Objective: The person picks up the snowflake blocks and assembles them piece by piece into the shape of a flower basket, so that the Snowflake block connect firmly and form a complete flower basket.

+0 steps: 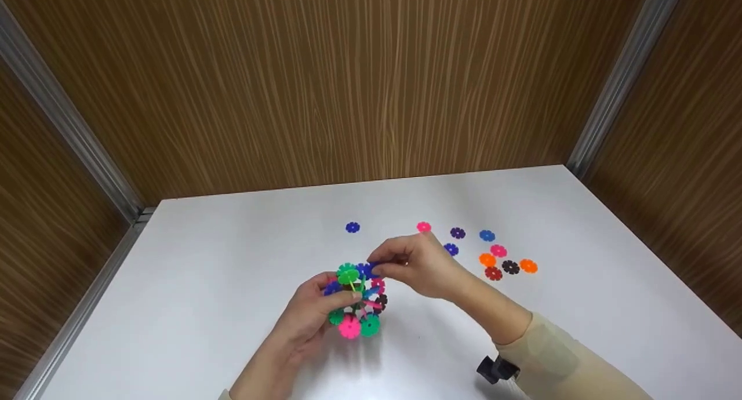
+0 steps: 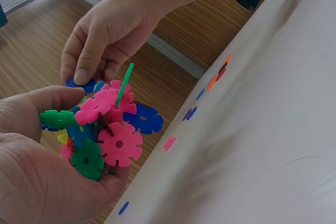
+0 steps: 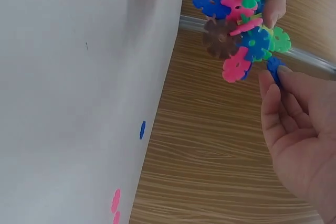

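My left hand (image 1: pixel 313 310) grips a ball-like cluster of interlocked plastic snowflake discs (image 2: pixel 119 144) in pink, green, blue, brown and yellow, held above the table. Its thumb lies across the near side of the cluster. At the cluster's upper right, my right hand (image 1: pixel 426 266) pinches a blue snowflake disc (image 3: pixel 274 68) between thumb and index finger. This disc is right beside the cluster's edge; whether its slot sits in another disc I cannot tell. The left palm and fingers hide part of the cluster.
On the white table (image 1: pixel 232 261), loose discs lie to the right and behind: a blue disc (image 1: pixel 352 227), a pink disc (image 1: pixel 424 226), an orange disc (image 1: pixel 528 266), a black disc (image 1: pixel 510 267) and several others. Wood-grain panels (image 1: pixel 348 87) stand around the table.
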Motion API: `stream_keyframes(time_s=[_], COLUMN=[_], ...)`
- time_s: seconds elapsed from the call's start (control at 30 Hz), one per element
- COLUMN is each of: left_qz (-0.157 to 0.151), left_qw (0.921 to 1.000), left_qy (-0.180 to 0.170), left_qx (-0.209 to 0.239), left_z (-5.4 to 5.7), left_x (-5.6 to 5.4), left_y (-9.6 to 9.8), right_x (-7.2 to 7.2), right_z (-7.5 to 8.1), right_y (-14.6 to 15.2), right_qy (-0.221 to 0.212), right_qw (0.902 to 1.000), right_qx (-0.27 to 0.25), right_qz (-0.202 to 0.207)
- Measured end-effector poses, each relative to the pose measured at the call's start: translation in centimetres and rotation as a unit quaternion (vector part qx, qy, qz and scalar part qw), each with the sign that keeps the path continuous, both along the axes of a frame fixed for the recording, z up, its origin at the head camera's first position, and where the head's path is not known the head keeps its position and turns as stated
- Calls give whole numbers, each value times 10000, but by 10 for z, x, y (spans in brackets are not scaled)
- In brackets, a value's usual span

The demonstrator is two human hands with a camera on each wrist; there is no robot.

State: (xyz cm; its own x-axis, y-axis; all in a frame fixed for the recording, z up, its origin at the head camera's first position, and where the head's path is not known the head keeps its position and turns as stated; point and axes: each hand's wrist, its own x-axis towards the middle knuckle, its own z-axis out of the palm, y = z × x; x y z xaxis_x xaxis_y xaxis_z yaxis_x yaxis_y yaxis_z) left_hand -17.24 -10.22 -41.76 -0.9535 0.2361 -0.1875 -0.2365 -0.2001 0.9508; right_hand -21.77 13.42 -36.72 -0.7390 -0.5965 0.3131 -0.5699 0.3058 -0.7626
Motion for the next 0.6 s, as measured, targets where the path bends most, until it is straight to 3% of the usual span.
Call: stream_keyframes(time_s=[0.27, 0.6], left_qz=[68, 260], left_qw=[9998, 9980], left_qy=[48, 106], left_qx=[-161, -560], left_z=[0, 1], left_x=[0, 1], left_y=[1, 3], right_x=[3, 8], right_z=[-4, -4], right_y=[-2, -8], right_qy=[435, 1029], right_qw=[9990, 9944], right_qx=[-80, 213], right_qz=[65, 122])
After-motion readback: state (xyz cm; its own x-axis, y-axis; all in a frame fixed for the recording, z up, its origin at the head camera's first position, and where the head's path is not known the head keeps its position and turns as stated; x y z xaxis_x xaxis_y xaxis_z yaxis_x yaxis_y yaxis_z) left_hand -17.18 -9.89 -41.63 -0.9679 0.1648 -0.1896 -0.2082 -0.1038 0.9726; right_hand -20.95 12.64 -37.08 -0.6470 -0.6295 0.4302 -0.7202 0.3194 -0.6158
